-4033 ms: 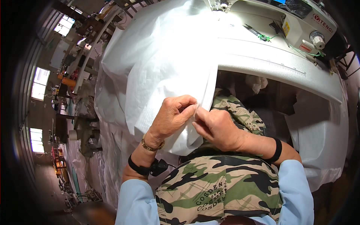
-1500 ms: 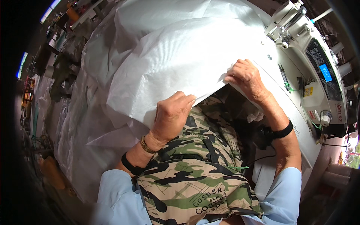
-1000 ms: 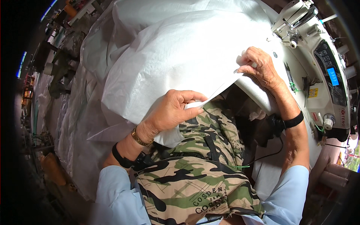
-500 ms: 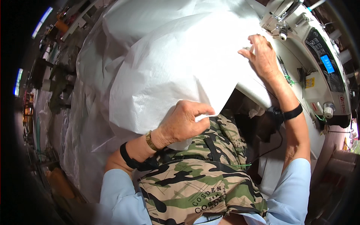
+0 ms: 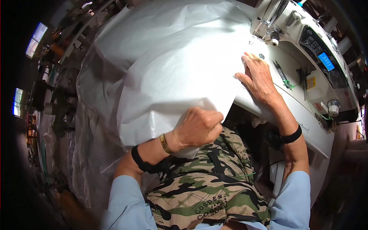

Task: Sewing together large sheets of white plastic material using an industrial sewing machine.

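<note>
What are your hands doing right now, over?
Left hand shut on white woven sheet at its near edge. Right hand flat, pressing sheet onto sewing machine table. Nothing in the way.

Left hand (image 5: 199, 126) curled into a loose fist, knuckles up, fingers tucked under and pinching – wrist bent slightly, forearm running down-left to a light blue sleeve. Right hand (image 5: 258, 78) laid flat, palm down, fingers together and stretched forward, thumb out to the left – arm extended well ahead, nearly straight, dark bands on both wrists
</note>
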The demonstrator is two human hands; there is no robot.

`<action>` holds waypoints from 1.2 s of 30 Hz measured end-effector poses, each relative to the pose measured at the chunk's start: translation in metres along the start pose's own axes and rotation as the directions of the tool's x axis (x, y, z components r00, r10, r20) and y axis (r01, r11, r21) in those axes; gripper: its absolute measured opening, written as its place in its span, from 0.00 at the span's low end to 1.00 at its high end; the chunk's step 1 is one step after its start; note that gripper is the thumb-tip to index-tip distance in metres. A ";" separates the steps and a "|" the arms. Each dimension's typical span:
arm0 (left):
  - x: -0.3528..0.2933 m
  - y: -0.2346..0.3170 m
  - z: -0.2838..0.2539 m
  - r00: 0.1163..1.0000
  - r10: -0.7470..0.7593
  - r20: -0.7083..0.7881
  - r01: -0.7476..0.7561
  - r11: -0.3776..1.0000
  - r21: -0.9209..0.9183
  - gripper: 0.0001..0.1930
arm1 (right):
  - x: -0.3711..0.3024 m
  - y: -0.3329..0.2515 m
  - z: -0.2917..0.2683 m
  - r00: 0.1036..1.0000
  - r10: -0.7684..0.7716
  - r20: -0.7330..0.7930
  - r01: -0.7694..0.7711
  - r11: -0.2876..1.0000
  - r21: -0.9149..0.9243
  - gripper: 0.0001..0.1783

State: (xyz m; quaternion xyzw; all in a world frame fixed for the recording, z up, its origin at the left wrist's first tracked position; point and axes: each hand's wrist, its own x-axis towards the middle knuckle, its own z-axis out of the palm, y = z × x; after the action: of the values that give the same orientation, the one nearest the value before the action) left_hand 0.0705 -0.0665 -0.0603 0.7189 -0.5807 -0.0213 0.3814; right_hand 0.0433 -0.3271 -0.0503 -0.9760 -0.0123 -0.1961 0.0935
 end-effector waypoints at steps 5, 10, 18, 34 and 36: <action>0.041 -0.010 -0.004 0.998 0.056 -0.021 -0.054 0.994 0.096 0.06 | 0.000 0.005 -0.003 0.994 0.035 0.102 -0.044 0.995 0.088 0.42; 0.085 -0.023 -0.006 0.994 0.107 0.031 -0.111 0.958 0.265 0.06 | -0.002 0.008 -0.004 0.995 0.027 0.099 -0.036 0.995 0.096 0.40; 0.163 -0.046 0.004 0.994 0.089 0.061 -0.103 0.944 0.312 0.07 | 0.001 0.013 -0.002 0.999 0.036 0.010 -0.037 0.986 0.160 0.24; 0.035 -0.025 -0.059 0.982 0.032 -0.185 0.067 0.862 0.503 0.19 | -0.001 0.017 0.006 0.983 0.172 -0.070 -0.160 0.975 0.154 0.24; 0.034 -0.063 -0.073 0.970 -0.019 -0.243 0.138 0.865 0.482 0.19 | -0.001 0.016 0.006 0.981 0.181 -0.070 -0.172 0.977 0.123 0.25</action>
State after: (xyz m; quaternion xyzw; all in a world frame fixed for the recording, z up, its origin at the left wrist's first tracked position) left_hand 0.1679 -0.0547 -0.0305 0.8133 -0.4886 0.1962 0.2476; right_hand 0.0454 -0.3416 -0.0593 -0.9574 0.0669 -0.2253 0.1677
